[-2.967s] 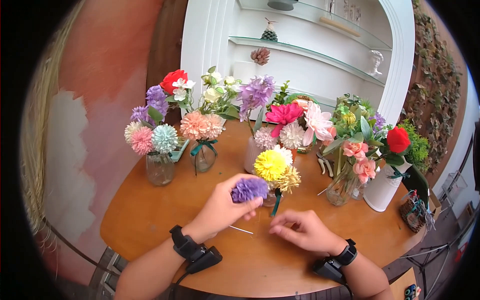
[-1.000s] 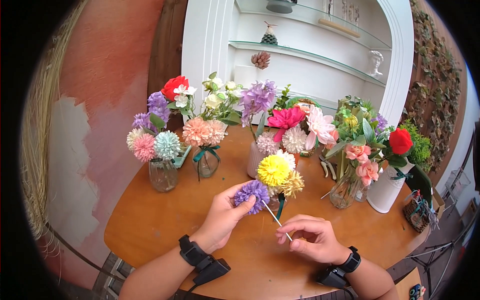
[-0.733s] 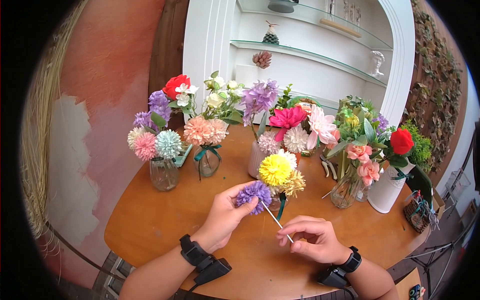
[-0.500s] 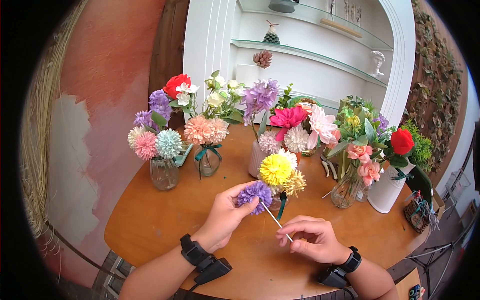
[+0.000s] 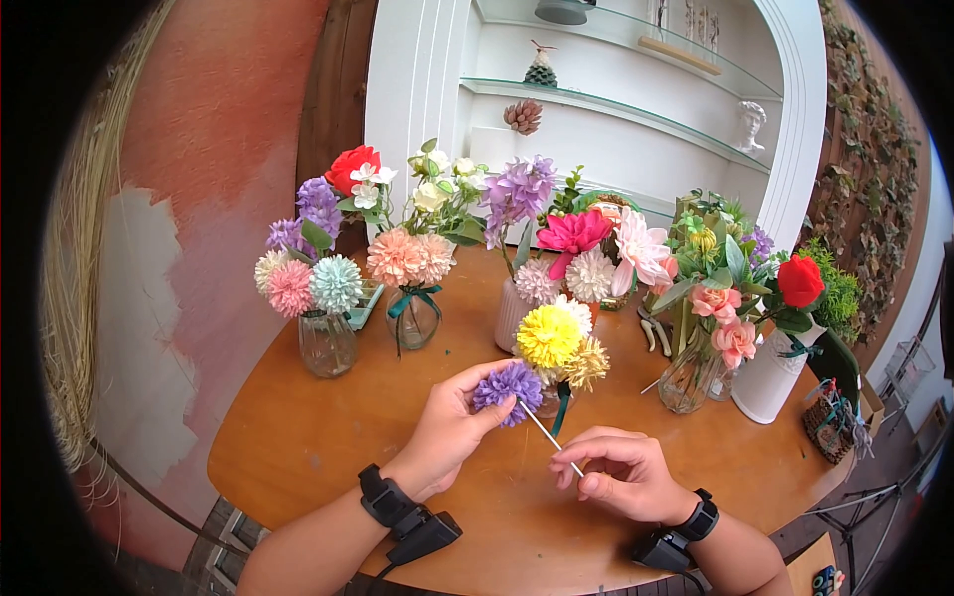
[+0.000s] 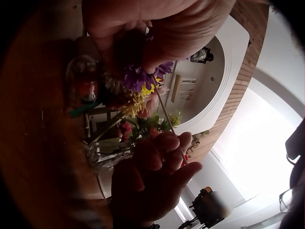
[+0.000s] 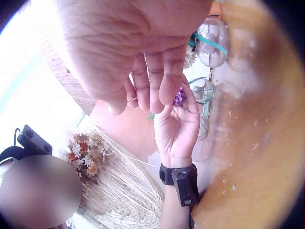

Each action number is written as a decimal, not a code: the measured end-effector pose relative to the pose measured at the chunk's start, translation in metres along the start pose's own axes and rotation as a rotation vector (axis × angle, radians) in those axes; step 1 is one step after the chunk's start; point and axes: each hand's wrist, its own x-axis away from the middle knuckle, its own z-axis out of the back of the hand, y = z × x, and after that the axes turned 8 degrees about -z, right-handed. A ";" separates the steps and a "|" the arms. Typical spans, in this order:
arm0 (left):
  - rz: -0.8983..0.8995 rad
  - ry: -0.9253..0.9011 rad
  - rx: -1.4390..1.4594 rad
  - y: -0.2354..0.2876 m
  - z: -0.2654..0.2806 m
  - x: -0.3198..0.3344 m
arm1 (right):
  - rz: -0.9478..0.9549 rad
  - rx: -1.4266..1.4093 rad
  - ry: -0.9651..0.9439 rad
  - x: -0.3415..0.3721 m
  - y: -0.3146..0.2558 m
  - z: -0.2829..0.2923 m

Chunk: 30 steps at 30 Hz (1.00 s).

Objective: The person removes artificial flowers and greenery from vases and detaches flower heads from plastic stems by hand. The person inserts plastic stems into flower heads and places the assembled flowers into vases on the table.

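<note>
My left hand (image 5: 445,434) pinches a purple pompom flower (image 5: 508,392) between thumb and fingers, in front of the yellow flower (image 5: 548,336). From the bloom a thin white stem (image 5: 542,427) slants down to the right. Its lower end lies between the thumb and fingers of my right hand (image 5: 626,475). In the left wrist view the purple bloom (image 6: 139,78) sits under the left thumb, and the stem (image 6: 164,109) reaches the right fingertips. The right wrist view shows the bloom (image 7: 179,97) partly hidden by fingers.
Behind the hands stand a glass vase (image 5: 326,345), a vase with a green ribbon (image 5: 413,320), a pink vase (image 5: 512,316) and a white pitcher (image 5: 763,382), all with flowers. Pliers (image 5: 653,333) lie at the back; a small basket (image 5: 825,427) stands at the right edge.
Three seconds ago the right hand was apart from the flower and a white stick lay near the left hand. Now the purple bloom is turned, its stem running to the right fingers. Lately both hands barely moved.
</note>
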 end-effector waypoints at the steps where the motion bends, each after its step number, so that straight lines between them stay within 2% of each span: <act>1: -0.003 -0.006 -0.007 0.000 0.000 0.000 | 0.005 0.001 0.001 0.000 0.000 0.000; 21: 0.002 -0.031 -0.029 0.004 -0.001 0.001 | 0.002 -0.007 0.006 0.000 0.002 0.001; 30: -0.020 0.040 -0.017 0.002 -0.001 0.001 | -0.017 0.002 0.018 0.000 0.001 0.000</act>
